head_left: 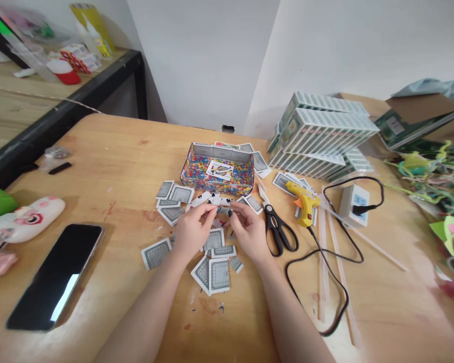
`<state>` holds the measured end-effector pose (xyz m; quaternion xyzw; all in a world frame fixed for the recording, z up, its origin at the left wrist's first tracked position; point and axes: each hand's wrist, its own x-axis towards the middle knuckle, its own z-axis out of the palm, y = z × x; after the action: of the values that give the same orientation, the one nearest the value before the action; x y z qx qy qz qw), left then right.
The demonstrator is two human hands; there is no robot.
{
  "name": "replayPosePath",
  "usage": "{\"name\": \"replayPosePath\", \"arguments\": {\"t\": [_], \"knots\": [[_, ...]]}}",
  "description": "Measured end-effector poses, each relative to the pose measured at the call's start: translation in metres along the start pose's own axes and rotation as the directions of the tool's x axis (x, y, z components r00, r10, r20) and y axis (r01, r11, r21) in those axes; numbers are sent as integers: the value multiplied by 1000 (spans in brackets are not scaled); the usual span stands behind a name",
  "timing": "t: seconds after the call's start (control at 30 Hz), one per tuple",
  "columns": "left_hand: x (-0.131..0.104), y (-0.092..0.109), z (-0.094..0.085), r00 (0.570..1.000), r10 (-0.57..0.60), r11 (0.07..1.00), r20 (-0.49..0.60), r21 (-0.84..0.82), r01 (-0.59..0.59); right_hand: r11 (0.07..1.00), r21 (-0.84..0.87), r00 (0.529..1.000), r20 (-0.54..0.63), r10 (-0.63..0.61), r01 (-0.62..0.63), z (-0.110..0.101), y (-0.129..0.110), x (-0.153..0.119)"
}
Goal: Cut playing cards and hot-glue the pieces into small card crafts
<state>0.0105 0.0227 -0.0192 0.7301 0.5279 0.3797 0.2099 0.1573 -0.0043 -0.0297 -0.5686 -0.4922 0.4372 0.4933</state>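
One broad, pale wooden table (121, 166) lies before us, with green-and-white stacked card boxes (325, 131) at two o'clock from our hands. At twelve o'clock sits the open rectangular box with a multicoloured pattern (217, 187). We judge the work to be partway along: grey card backs line its inside back wall, while its left end, floor and outer front show the bright pattern. A few face cards (220, 170) lie on its floor, not lining it in any way we can see.

At three o'clock rest the black-handled metal scissors (275, 227) and, beyond them, the yellow plastic glue gun (305, 204).

Our left hand (192, 229) is nearly closed, thumb and forefinger pinching one end of a small grey card piece (223, 210). Our right hand (251, 229) pinches the other end, its remaining fingers loosely curled. Whether the piece is cut or folded, we cannot tell.

Grey-backed loose playing cards (219, 276), some cut smaller, lie at six o'clock, uninstalled.
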Motion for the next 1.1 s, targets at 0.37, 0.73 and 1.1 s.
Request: {"name": "replayPosePath", "arguments": {"t": [0.37,0.73,1.1], "knots": [[-4,11,4,995,-22,999,97,-21,24,931,-336,973,-126,-193,141,2,1,-2],[-6,11,7,992,-9,999,124,45,4,942,-330,969,-203,-139,66,2,0,0],[-6,11,6,975,-40,997,218,-50,53,985,-167,970,-241,-8,-34,2,4,1]]}}
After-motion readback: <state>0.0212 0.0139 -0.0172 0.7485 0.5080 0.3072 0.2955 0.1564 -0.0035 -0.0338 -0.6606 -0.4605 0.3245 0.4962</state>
